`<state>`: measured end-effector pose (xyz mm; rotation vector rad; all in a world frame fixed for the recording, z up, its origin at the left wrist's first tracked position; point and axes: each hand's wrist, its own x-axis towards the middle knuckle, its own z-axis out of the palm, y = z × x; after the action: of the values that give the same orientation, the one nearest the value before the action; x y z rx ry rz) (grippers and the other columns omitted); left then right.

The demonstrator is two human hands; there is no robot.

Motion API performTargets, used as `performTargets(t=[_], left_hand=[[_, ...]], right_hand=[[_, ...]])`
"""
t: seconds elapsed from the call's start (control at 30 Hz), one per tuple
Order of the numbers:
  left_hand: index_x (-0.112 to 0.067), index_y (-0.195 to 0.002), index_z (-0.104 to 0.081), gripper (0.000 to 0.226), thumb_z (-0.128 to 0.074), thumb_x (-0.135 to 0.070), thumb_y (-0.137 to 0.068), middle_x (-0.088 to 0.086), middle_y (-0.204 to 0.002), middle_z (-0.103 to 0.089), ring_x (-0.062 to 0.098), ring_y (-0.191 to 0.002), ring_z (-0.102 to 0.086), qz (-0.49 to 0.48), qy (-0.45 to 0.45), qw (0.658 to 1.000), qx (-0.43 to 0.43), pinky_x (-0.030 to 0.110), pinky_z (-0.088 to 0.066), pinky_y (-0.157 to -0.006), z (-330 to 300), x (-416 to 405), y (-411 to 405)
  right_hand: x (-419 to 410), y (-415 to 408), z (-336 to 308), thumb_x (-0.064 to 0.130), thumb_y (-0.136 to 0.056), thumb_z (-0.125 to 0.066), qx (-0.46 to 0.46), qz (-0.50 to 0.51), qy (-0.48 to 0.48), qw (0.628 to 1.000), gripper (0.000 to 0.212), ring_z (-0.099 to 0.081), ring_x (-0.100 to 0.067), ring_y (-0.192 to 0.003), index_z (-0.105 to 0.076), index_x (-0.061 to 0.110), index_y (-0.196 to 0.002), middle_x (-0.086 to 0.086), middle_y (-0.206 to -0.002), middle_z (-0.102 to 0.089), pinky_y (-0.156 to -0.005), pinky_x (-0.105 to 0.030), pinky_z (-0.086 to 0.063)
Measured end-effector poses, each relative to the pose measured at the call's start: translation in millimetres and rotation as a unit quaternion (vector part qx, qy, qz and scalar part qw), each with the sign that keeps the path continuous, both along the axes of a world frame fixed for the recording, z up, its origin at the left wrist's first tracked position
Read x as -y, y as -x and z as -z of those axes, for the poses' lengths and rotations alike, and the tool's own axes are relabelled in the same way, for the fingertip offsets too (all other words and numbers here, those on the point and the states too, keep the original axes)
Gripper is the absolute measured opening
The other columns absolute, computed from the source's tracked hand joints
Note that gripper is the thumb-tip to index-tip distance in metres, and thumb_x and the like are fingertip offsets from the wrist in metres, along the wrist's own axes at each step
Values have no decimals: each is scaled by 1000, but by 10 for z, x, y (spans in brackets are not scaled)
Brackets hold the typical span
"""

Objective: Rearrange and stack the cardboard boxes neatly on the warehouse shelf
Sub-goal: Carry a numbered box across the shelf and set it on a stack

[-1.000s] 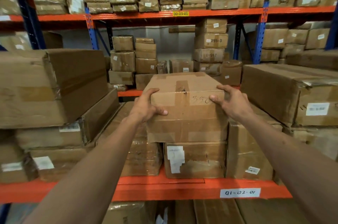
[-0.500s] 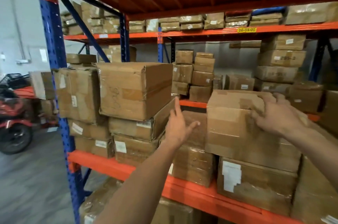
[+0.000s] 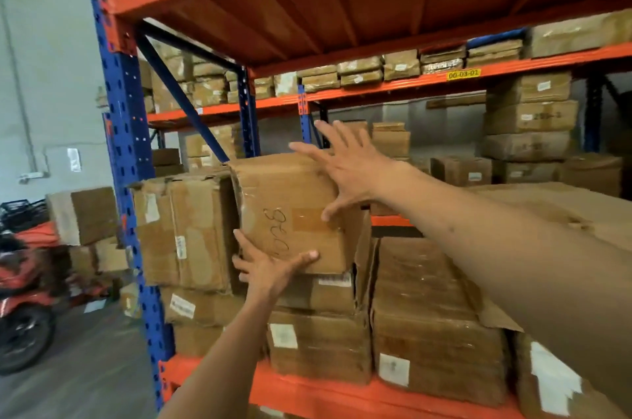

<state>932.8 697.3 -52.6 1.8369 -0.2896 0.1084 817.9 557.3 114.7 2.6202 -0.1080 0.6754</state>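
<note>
Both hands bracket a handwritten-marked cardboard box (image 3: pixel 290 213) atop the stack on the orange shelf (image 3: pixel 342 394), the left hand (image 3: pixel 270 268) spread beneath its lower front edge, the right hand (image 3: pixel 345 168) splayed flat over its upper right corner (fingers wide, neither hand closed around it).

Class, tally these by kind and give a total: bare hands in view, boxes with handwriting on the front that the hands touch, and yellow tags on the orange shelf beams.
Hands: 2 (left hand, right hand)
Handwritten box: 1
Yellow shelf tag: 1
Total: 4
</note>
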Motion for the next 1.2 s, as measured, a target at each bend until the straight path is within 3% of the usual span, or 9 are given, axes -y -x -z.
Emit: performTargets(t=[0.13, 0.23, 0.3, 0.47, 0.6, 0.77, 0.87, 0.97, 1.2], left_hand=[[-41, -153, 19, 158, -97, -47, -45, 16, -160, 21, 38, -149, -8, 72, 81, 994, 26, 51, -22, -117, 144, -41, -229], [-43, -153, 9, 153, -99, -42, -46, 10, -160, 16, 34, -145, -17, 77, 127, 987, 54, 46, -28, -114, 208, 1, -330], [-42, -154, 6, 153, -100, -42, -43, 9, -159, 12, 34, -142, -23, 82, 134, 986, 64, 45, -31, -112, 195, 44, -409], [-40, -154, 4, 155, -100, -45, -40, 12, -160, 8, 38, -144, -21, 98, 93, 981, 139, 51, -28, -116, 39, 142, -442], [-38, -155, -3, 150, -101, -40, -42, 13, -159, 10, 35, -144, -17, 153, 48, 952, 260, 44, -21, -116, -284, 212, -396], [-48, -152, -8, 145, -101, -32, -43, 12, -161, 15, 52, -142, -15, 216, -96, 892, 384, 68, -27, -113, -781, 527, -132], [-50, -150, -10, 137, -99, -27, -48, 9, -162, 17, 55, -142, -13, 258, -200, 828, 455, 72, -32, -108, -953, 779, 158], [-47, -149, -12, 131, -97, -28, -52, 6, -163, 13, 52, -142, -14, 258, -262, 780, 506, 70, -36, -106, -953, 978, 333], [-42, -148, -21, 125, -98, -40, -49, 7, -160, -2, 46, -136, -29, 279, -228, 765, 533, 65, -39, -106, -1136, 966, 162]], right_hand=[[-384, -606, -115, 70, -46, -87, -82, 32, 23, 996, 145, 8, -50, -147, 18, 62, -145, -7, -164, 23, -108, -78, -13], [-360, -760, -151, 75, -46, -84, -116, 56, 22, 991, 141, -43, -48, -131, 19, 66, -142, -19, -159, -19, -97, -52, -38], [-255, -739, -134, 77, -53, -80, -102, 48, 37, 993, 135, -52, -39, -123, 18, 62, -145, -19, -148, -40, -87, -43, -36], [13, -482, -42, 81, -54, -75, -30, 53, 0, 998, 132, -53, -39, -122, 20, 62, -144, -16, -148, -43, -91, -48, -42], [309, -25, 208, 81, -56, -75, 75, 73, -147, 984, 137, -47, -39, -131, 25, 56, -145, -11, -156, -35, -101, -58, -37], [623, 511, 784, 75, -46, -85, 238, 78, -387, 887, 145, -40, -27, -139, 13, 50, -151, 0, -157, -35, -110, -58, -37], [759, 814, 1140, 69, -46, -89, 296, 78, -467, 830, 146, -40, -24, -138, 9, 48, -152, 1, -157, -33, -109, -58, -40], [822, 1020, 1358, 57, -59, -90, 339, 81, -479, 806, 137, -37, -19, -140, 10, 49, -152, 5, -159, -30, -111, -57, -37], [859, 1000, 913, 53, -58, -90, 280, 188, -390, 857, 135, -27, -39, -146, 2, 46, -155, -14, -163, -22, -114, -59, -28]])
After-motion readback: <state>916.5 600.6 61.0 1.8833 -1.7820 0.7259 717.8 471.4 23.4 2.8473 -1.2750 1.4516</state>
